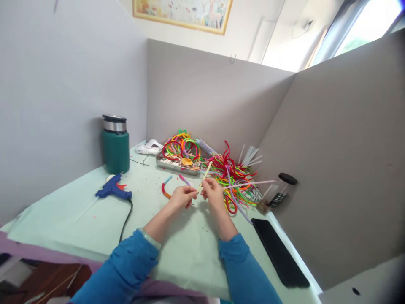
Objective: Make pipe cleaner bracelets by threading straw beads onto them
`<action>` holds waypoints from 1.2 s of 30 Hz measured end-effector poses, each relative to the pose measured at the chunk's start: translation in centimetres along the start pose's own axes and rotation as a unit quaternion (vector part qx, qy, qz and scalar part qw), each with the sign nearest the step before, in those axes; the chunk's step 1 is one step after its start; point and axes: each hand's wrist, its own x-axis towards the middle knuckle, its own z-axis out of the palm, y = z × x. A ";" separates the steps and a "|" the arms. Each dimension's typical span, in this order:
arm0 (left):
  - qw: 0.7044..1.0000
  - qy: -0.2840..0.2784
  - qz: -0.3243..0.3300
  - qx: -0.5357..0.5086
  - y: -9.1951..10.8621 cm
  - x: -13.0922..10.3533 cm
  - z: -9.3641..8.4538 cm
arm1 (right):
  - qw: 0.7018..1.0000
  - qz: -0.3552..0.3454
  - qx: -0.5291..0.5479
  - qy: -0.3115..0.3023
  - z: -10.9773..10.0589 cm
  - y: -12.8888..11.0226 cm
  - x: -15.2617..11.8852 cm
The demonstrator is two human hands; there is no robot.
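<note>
My right hand (212,193) pinches a pale yellow pipe cleaner (207,169), whose upper end sticks up above the fingers. Close beside it, my left hand (182,197) has thumb and forefinger pressed together near the lower end of the same pipe cleaner; the fingers hide most of that end. Just beyond the left hand lies a curved piece wrapped in blue, red and orange (164,189). A short pink and purple piece (184,180) rests next to it, partly behind the left fingers.
Behind the hands stand a metal tray (180,168) of bent pipe cleaners and scraps and a tangled pipe cleaner heap (234,173). A green bottle (116,150) and blue glue gun (114,188) with its cord are left. A black phone (280,253) and clear jar (281,190) are right.
</note>
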 end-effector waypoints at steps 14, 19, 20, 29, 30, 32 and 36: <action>0.995 0.030 0.009 0.097 -0.7 0.0 -0.5 | 0.996 -0.044 -0.066 -0.042 -0.1 1.6 -0.4; 0.997 0.048 0.028 0.056 0.0 -0.4 -0.4 | 0.998 0.020 0.020 -0.047 -0.3 1.5 -0.2; 0.998 0.047 0.033 0.040 0.1 -0.4 -0.3 | 0.997 0.029 0.040 -0.056 -0.3 1.3 -0.2; 0.989 0.034 0.138 0.041 0.4 -1.0 0.0 | 0.974 0.104 0.169 -0.109 -0.2 0.5 -0.7; 0.987 0.035 0.152 0.051 0.4 -1.0 0.0 | 0.971 0.114 0.181 -0.112 -0.1 0.6 -0.6; 0.981 0.040 0.172 0.077 0.3 -1.1 0.0 | 0.963 0.132 0.202 -0.115 0.0 0.8 -0.6; 0.970 0.056 0.202 0.122 0.1 -0.9 0.0 | 0.955 0.145 0.229 -0.118 0.0 1.1 -0.6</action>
